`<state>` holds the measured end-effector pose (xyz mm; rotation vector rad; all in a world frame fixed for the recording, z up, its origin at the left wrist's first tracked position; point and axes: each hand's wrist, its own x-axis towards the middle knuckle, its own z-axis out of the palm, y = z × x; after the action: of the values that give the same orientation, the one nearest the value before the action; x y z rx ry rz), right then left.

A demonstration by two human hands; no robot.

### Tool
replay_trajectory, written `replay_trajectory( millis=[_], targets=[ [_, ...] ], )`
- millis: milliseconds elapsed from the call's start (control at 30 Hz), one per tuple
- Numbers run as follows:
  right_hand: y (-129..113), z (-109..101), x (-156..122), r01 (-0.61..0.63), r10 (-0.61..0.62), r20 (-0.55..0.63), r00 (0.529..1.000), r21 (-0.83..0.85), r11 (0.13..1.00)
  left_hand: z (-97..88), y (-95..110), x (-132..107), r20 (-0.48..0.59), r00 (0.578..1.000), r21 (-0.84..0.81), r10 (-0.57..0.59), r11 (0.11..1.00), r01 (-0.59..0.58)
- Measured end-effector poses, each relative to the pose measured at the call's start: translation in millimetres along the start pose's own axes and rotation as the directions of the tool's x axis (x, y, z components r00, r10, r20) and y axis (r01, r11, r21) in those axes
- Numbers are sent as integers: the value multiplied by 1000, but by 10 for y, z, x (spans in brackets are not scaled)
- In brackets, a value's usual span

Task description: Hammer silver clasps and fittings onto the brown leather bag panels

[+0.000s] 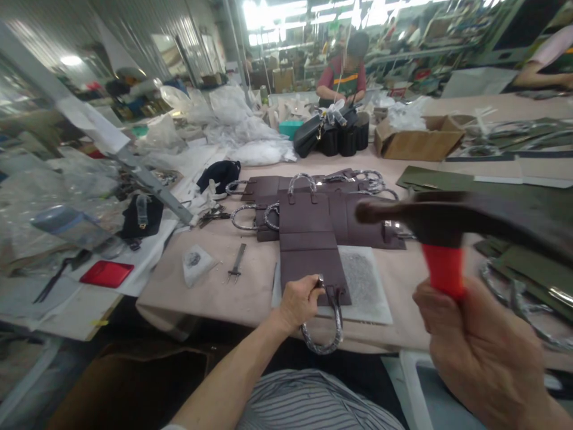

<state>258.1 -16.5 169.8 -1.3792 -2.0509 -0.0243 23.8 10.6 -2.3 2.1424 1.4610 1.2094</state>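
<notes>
Raised at the right, my right hand [483, 352] is closed round the red grip of a hammer [436, 224], whose head is blurred. My left hand [299, 303] pinches a small metal tool [320, 280], its tip mostly hidden by my fingers. That tool stands on a dark brown leather bag panel [308, 263], close to the base of a handle [323, 346] wrapped in clear plastic. A second wrapped handle [302, 179] is fixed at the panel's far end. Beneath the panel lies a pale stone slab [367, 280].
More brown panels [371, 224] lie behind. A pronged metal tool [236, 263] and a small plastic bag [196, 263] are to the left, near a red pouch [107, 273]. Green panels [528, 269] lie right. Black bags [340, 134] and a cardboard box [418, 140] stand beyond, before a co-worker [342, 74].
</notes>
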Motion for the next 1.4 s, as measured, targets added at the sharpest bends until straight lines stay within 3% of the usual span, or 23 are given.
replay_trajectory(
  millis=[67,167,200,267,333,400,467,533,667,700,800,833,867,967,1067,1133,1300,1400],
  targets=[
    [-5,39,-22,-5,3,56,998,34,999,0,3,-4,9,1000,3,-6,1000,6],
    [32,72,-48,-42,26,349,937,39,998,-7,13,-6,23,1000,15,-17,1000,17],
    [35,53,-47,-93,80,377,923,18,995,-11,15,-6,25,1000,14,-18,1000,18],
    [11,-9,-35,-206,204,261,944,-21,978,-18,15,-4,24,1000,13,-13,1000,12],
    [-26,-38,-37,-247,248,128,960,-30,969,-25,15,1,28,1000,20,-5,1000,5],
    [-22,5,-70,-200,198,221,955,-15,980,-30,19,6,45,999,30,-11,1000,10],
    [57,85,-121,-177,153,429,890,14,984,-33,28,8,61,998,31,-28,999,26],
    [211,147,-165,-252,198,523,829,33,967,-36,38,8,65,997,21,-40,999,38],
    [674,244,-219,-452,376,478,794,49,891,-60,54,17,58,998,7,-22,1000,22],
    [811,294,-242,-503,429,483,763,28,864,-71,59,20,61,998,5,-18,1000,18],
    [1234,513,-358,-658,578,550,603,-67,750,-112,78,29,83,996,-7,-24,1000,25],
    [1359,590,-402,-665,601,546,584,-102,740,-125,86,30,91,995,-13,-32,999,33],
    [1467,658,-439,-648,614,524,590,-145,747,-139,93,31,99,994,-21,-40,999,42],
    [1626,787,-470,-483,559,403,725,-281,829,-175,109,40,119,991,-42,-58,997,64],
    [1491,887,-374,-310,386,296,873,-274,910,-203,107,54,138,988,-59,-75,995,84],
    [1253,1016,-293,-209,250,241,938,-181,961,-211,97,54,155,983,-77,-100,991,113],
    [517,1499,-265,10,-50,266,963,152,988,-161,96,33,159,971,-153,-179,967,203],
    [310,1652,-321,39,-89,286,954,176,984,-146,86,82,43,925,-341,-378,864,369]
  ],
)
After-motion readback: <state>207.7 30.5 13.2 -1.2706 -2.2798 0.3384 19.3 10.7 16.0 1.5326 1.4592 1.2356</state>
